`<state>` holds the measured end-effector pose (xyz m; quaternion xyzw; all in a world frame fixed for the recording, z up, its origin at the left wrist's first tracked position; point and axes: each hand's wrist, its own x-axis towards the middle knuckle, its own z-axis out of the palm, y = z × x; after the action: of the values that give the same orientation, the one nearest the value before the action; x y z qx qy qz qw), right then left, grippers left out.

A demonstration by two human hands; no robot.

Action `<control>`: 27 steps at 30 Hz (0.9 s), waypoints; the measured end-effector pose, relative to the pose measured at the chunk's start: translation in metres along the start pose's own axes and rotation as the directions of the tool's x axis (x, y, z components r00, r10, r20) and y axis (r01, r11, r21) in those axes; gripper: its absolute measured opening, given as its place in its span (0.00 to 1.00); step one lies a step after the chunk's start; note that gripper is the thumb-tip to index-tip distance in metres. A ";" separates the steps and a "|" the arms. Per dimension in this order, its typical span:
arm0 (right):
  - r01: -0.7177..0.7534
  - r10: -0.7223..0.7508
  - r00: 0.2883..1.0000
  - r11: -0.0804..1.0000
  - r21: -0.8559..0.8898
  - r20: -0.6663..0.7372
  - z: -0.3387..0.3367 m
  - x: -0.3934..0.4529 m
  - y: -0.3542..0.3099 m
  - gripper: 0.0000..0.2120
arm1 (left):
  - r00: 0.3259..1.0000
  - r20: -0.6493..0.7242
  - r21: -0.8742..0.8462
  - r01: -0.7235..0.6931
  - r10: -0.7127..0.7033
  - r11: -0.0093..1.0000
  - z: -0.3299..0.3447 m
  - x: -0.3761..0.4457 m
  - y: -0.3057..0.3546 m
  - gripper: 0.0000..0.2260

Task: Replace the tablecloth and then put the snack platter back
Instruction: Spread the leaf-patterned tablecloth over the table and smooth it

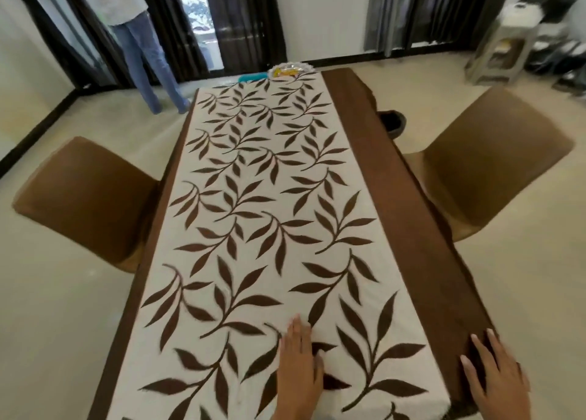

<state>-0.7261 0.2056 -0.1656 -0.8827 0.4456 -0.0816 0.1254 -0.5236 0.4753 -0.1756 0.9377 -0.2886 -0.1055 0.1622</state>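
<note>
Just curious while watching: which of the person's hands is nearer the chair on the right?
Right. The right hand lies on the tablecloth's brown border, toward that chair; the left hand rests mid-table.

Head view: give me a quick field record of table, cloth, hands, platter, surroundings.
cloth: leaf-print tablecloth with brown borders, spread along the table
left hand: left hand flat on the print near the close end, fingers straight
right hand: right hand flat on the brown border at the right edge
platter: snack platter beyond the far end of the cloth, partly hidden; what it rests on cannot be told
chairs: brown chair to the left, another to the right
other: a standing person by the far window
</note>
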 end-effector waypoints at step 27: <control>0.427 -0.445 0.890 0.741 0.518 -0.099 -0.145 0.415 0.206 0.22 | 0.970 -0.021 -0.442 0.209 -0.243 0.872 0.063 0.253 0.550 0.28</control>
<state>-0.6767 -0.2689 -0.0744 -0.8944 0.1850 -0.2137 0.3467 -0.6160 -0.1153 -0.0594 0.9081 -0.1395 -0.1498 0.3654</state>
